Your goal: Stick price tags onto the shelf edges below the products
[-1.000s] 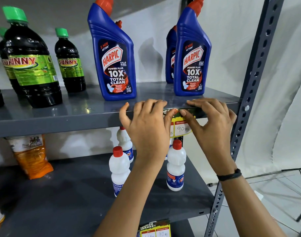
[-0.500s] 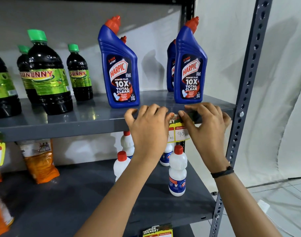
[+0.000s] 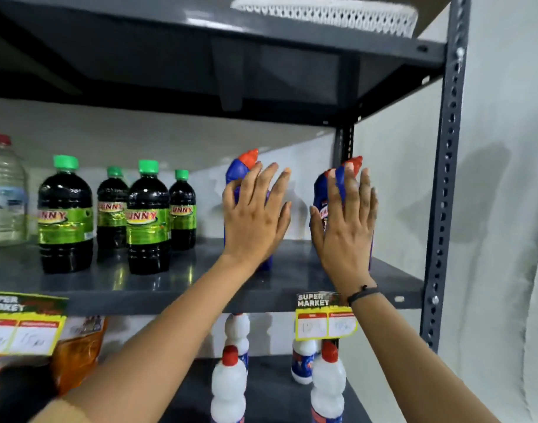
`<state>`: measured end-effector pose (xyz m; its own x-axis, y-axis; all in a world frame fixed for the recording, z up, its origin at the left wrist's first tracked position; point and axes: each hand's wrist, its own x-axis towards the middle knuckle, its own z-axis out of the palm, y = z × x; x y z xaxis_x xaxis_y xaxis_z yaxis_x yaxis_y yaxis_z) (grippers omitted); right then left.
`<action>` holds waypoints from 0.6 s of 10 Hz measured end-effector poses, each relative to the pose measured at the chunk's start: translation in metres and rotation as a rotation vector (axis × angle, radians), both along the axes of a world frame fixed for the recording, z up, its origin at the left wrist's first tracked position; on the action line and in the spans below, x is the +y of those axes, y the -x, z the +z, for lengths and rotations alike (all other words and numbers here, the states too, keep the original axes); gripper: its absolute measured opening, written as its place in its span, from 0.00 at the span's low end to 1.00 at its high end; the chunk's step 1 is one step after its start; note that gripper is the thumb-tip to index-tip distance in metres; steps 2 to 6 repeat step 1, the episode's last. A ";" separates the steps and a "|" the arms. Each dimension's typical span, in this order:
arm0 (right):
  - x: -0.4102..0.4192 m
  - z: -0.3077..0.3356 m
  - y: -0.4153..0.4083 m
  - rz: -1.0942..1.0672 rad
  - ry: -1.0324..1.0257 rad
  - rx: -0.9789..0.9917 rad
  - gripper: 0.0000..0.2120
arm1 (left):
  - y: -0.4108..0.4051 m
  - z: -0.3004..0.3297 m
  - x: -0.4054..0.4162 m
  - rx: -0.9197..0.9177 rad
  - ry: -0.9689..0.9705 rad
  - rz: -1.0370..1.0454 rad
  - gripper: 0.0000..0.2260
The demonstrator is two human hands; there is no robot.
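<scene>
A yellow price tag (image 3: 324, 319) headed SUPER MARKET hangs from the grey shelf edge (image 3: 170, 303), below the right blue toilet-cleaner bottle (image 3: 321, 190). A second tag (image 3: 23, 325) hangs on the same edge at far left. My left hand (image 3: 255, 221) is raised flat with fingers spread, covering most of the left blue bottle (image 3: 240, 169). In front of the right bottle, my right hand (image 3: 344, 230) is also flat with fingers apart, its wrist just above the tag. Neither hand holds anything.
Several dark bottles with green caps (image 3: 64, 221) and a clear water bottle (image 3: 3, 196) stand left on the same shelf. White bottles with red caps (image 3: 229, 389) and an orange pouch (image 3: 78, 352) sit below. A grey upright (image 3: 444, 209) bounds the right; a white basket (image 3: 322, 13) lies on top.
Both hands have let go of the right price tag on the shelf edge and risen in front of the two blue bottles. The view has tilted upward.
</scene>
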<state>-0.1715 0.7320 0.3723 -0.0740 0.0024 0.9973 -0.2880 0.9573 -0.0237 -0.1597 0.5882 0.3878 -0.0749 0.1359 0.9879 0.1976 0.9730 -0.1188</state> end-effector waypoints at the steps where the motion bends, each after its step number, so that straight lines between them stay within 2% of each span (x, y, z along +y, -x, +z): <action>1: -0.008 0.015 0.005 -0.079 -0.043 -0.076 0.31 | 0.010 0.010 -0.018 -0.047 0.048 0.092 0.26; 6: -0.008 0.015 0.005 -0.079 -0.043 -0.076 0.31 | 0.010 0.010 -0.018 -0.047 0.048 0.092 0.26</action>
